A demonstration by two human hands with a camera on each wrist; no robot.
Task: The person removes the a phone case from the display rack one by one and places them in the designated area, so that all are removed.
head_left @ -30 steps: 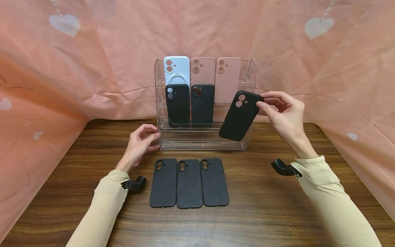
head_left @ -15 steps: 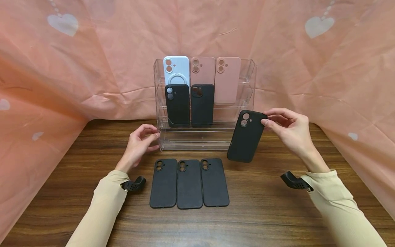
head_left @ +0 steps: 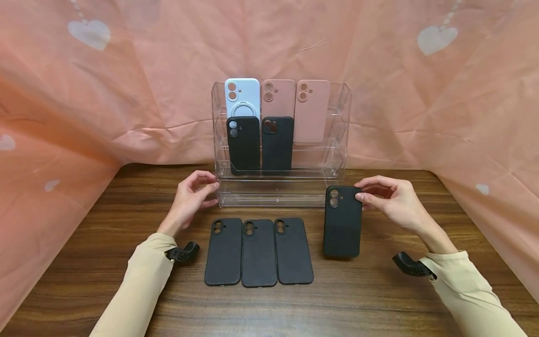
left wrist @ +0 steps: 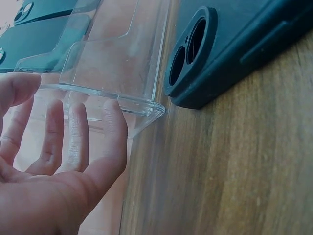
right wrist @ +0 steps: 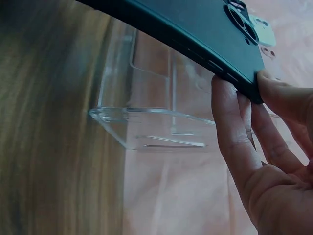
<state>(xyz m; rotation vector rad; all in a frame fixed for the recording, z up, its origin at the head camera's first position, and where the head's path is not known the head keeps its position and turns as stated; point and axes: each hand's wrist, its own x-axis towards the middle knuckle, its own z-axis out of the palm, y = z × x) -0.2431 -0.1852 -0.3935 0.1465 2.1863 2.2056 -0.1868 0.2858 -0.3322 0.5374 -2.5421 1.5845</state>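
Observation:
In the head view my right hand [head_left: 389,201] pinches a black phone case [head_left: 343,222] by its upper right corner, thumb on its back face. The case hangs nearly upright, right of the flat row and overlapping the stand's front right corner in this view. The right wrist view shows my fingertips under the edge of the held case [right wrist: 195,39]. My left hand [head_left: 191,199] rests its fingertips against the left side of the clear acrylic stand [head_left: 252,200]. Those fingers [left wrist: 78,132] are loosely extended along the side panel in the left wrist view.
Three black cases lie side by side on the wooden table, left [head_left: 223,252], middle [head_left: 258,255] and right [head_left: 293,252]. On the stand are a white case [head_left: 248,86], two pink cases [head_left: 311,110] and two black ones [head_left: 278,150]. Pink cloth [head_left: 391,93] encloses the table.
My right hand has moved down and toward me with the black phone case, away from in front of the stand's shelves. The case has turned more upright. My left hand stays put.

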